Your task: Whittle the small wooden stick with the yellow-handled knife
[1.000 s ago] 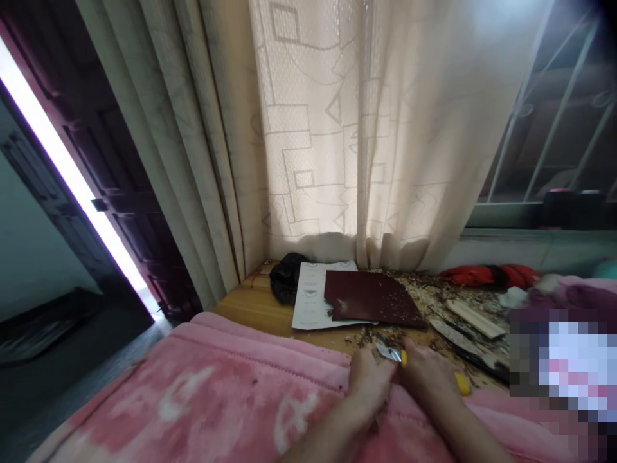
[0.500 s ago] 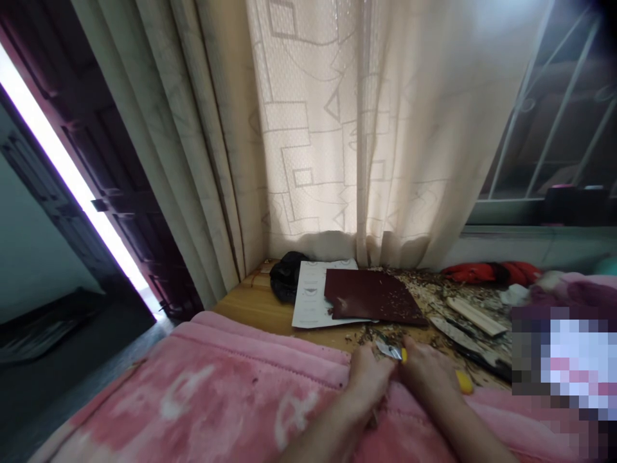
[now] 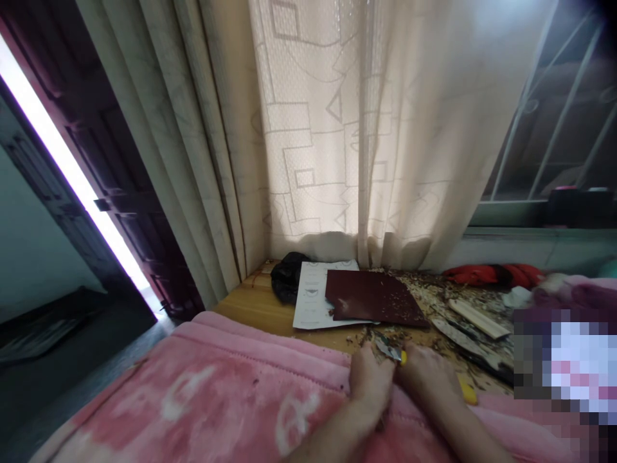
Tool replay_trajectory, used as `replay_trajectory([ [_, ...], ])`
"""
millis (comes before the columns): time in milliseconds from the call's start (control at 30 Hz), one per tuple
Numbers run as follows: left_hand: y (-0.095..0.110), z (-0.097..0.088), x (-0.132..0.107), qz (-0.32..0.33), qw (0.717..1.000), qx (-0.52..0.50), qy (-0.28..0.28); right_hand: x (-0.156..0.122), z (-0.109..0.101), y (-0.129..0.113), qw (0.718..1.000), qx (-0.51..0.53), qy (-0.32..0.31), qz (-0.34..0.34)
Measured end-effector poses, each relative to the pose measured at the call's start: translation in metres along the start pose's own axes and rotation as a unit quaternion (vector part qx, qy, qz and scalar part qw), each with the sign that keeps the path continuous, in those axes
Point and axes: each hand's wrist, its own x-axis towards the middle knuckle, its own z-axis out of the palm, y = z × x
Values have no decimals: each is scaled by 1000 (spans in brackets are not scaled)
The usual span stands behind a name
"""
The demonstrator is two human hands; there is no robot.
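Observation:
My right hand [image 3: 429, 373] is wrapped around a knife [image 3: 403, 359] with a yellow handle, whose far end shows past the wrist. Its short silver blade [image 3: 388, 350] points left, over the fingers of my left hand. Closed and close beside the blade, my left hand [image 3: 370, 376] grips something I cannot make out, since the fingers hide it. Both hands are at the table's near edge, by the pink blanket [image 3: 231, 386]. Dark shavings [image 3: 369, 335] lie just beyond the fingers.
Behind the hands, a dark red board [image 3: 371, 296] overlaps a white printed sheet [image 3: 308, 302]. A black bag [image 3: 286, 276] sits to the left. Farther right lie a large knife [image 3: 463, 337], a pale wooden strip [image 3: 477, 318], scattered shavings and a red cloth bundle [image 3: 491, 275].
The blade and both hands have shifted only slightly, the right hand a little lower. The view has moved a touch; the things on the table stay as they were.

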Motion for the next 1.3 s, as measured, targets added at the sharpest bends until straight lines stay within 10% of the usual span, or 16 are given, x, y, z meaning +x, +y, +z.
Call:
replay_trajectory([
  [467, 2, 0, 3, -31, 994, -70, -81, 5, 5, 6, 999, -38, 34, -12],
  [800, -5, 4, 5, 7, 998, -63, 2, 1, 3, 3, 999, -1, 32, -9],
  [1100, 18, -8, -8, -123, 968, -154, -153, 4, 1, 6, 998, -34, 50, -12],
  [1300, 7, -4, 2, -45, 993, -78, -71, 2, 5, 4, 999, -15, 41, 2],
])
